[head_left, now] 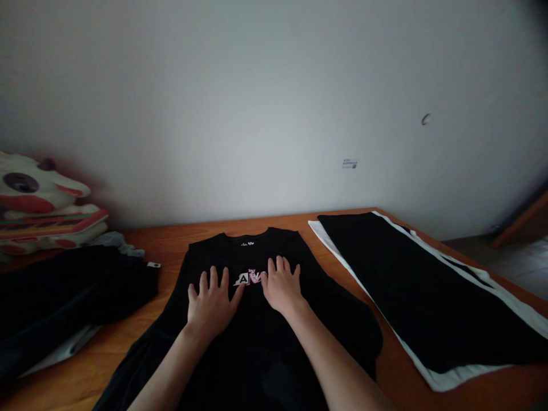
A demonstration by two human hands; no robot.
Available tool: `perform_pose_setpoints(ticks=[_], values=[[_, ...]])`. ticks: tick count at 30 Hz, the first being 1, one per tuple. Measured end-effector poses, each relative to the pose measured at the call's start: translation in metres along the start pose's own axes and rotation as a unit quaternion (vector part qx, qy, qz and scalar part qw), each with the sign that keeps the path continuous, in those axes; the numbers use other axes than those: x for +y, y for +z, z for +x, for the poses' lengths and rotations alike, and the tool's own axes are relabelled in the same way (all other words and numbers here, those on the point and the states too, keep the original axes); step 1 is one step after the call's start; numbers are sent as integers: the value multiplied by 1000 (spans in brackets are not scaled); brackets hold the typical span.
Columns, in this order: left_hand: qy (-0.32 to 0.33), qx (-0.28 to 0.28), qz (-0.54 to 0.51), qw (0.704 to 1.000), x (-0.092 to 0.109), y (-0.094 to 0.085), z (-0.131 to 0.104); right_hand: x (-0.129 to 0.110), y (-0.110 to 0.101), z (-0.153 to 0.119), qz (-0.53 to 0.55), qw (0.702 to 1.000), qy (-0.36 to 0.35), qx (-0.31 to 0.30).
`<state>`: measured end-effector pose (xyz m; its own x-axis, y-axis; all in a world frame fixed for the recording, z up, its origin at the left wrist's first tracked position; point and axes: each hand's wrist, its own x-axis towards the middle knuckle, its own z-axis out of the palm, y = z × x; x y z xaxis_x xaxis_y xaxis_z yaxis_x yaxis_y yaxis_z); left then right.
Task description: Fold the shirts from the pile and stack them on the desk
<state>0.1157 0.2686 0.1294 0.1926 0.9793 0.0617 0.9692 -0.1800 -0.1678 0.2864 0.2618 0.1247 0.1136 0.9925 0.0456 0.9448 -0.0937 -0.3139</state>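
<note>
A black T-shirt (252, 342) lies spread on the wooden table (171, 237), its neckline toward the wall. Across its chest runs a small print (248, 278) with a letter A and a pink figure. Resting on the cloth left of the print is my left hand (210, 302), palm down with fingers spread. My right hand (281, 285) lies flat at the print's right end, covering part of it, its fingers apart. Neither hand grips the fabric. The lower part of the shirt is partly hidden by my forearms.
To the right lie flat black and white garments (411, 285), stacked along the table's edge. Dark clothes (85, 285) sit in a heap on the left. Behind them stands a toy keyboard with an animal head (47, 200). A pale wall (257, 114) closes off the far side.
</note>
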Motion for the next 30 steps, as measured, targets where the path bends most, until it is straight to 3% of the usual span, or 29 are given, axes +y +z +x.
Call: perform_pose_setpoints(ticks=[6,13,20,30], values=[[40,-51,8,998,9,-3,-18,-4,-8,-17,4,993,-8,-119],[39,-100,-62,992,-1,4,-17,-11,-20,-32,-7,992,24,-123],[39,-73,-95,992,-5,18,-12,-4,-5,-23,21,988,38,-150],[45,-62,-91,993,-12,20,13,0,-1,1,28,989,14,-144]])
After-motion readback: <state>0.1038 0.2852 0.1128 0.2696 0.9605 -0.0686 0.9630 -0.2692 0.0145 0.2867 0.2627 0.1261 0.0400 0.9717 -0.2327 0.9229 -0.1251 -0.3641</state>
